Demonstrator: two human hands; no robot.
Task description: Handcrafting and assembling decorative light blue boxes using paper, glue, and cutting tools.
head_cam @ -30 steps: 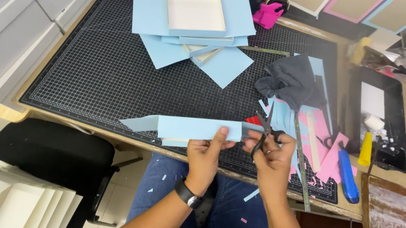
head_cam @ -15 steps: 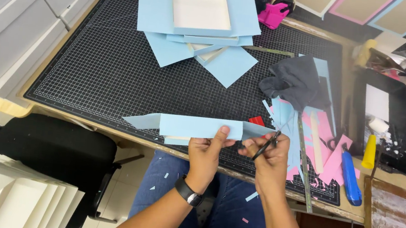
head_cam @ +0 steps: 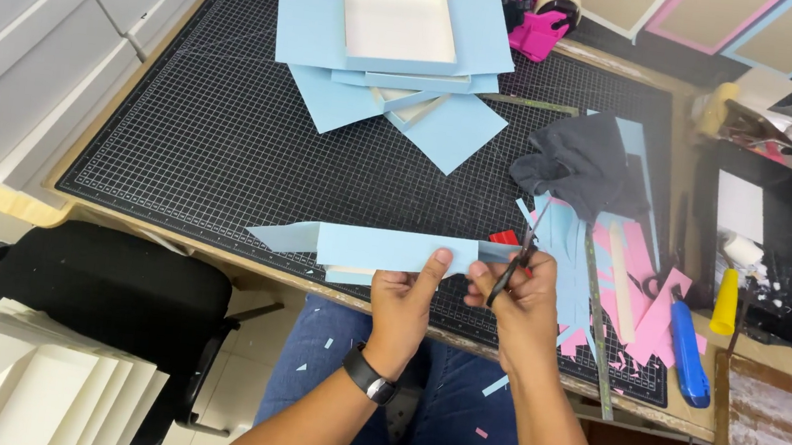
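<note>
Hands: left (head_cam: pixel 405 297) pinches flat blue card strip (head_cam: pixel 383 249), right (head_cam: pixel 517 302) w/ scissors (head_cam: pixel 518 255).

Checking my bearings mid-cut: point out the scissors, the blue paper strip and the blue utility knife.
scissors (head_cam: pixel 522 251), head view, on the blades.
blue paper strip (head_cam: pixel 374 247), head view, mid-length of strip.
blue utility knife (head_cam: pixel 691 352), head view, on its handle.

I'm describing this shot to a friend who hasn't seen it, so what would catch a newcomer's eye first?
First, the long light-blue paper strip held over the near edge of the black gridded cutting mat, pinched by the left hand while the right hand works scissors at its right end. Next, the white box tray on blue sheets at the mat's far side, and the pink and blue offcuts piled to the right.
</note>
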